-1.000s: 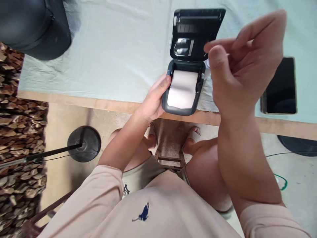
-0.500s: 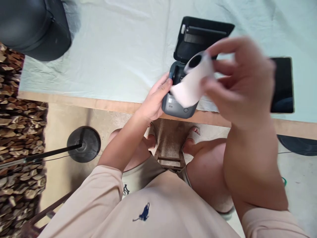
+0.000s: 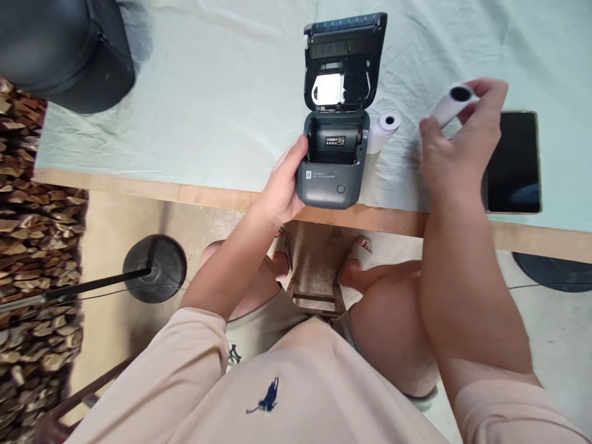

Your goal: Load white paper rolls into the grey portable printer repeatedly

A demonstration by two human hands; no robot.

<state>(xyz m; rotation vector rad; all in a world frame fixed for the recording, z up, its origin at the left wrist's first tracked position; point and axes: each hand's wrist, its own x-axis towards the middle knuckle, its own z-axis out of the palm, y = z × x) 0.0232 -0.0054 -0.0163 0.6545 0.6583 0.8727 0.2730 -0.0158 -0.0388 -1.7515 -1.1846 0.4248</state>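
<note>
A dark grey label printer [image 3: 329, 185] is at the table's front edge, its lid [image 3: 345, 49] swung up and its paper bay bare. My left hand [image 3: 284, 185] grips the printer's left side, thumb on the top near the bay. Between the thumb and fingers of my right hand [image 3: 462, 139] is a white paper roll [image 3: 446, 110] with a dark hollow core, held over the cloth right of the printer. A second white paper roll [image 3: 383, 131] lies on the cloth against the printer's right side.
A phone-like black tablet [image 3: 513, 163] lies beside my right hand. A large black rounded object [image 3: 69, 55] stands at the back left. Pale green cloth [image 3: 222, 92] covers the table, whose wooden edge [image 3: 185, 196] runs before me. A round black stand base [image 3: 155, 268] is on the floor.
My right hand has carried the paper roll from above the printer out to the right. The printer, still in my left hand, has its lid tipped differently and its bay now uncovered.
</note>
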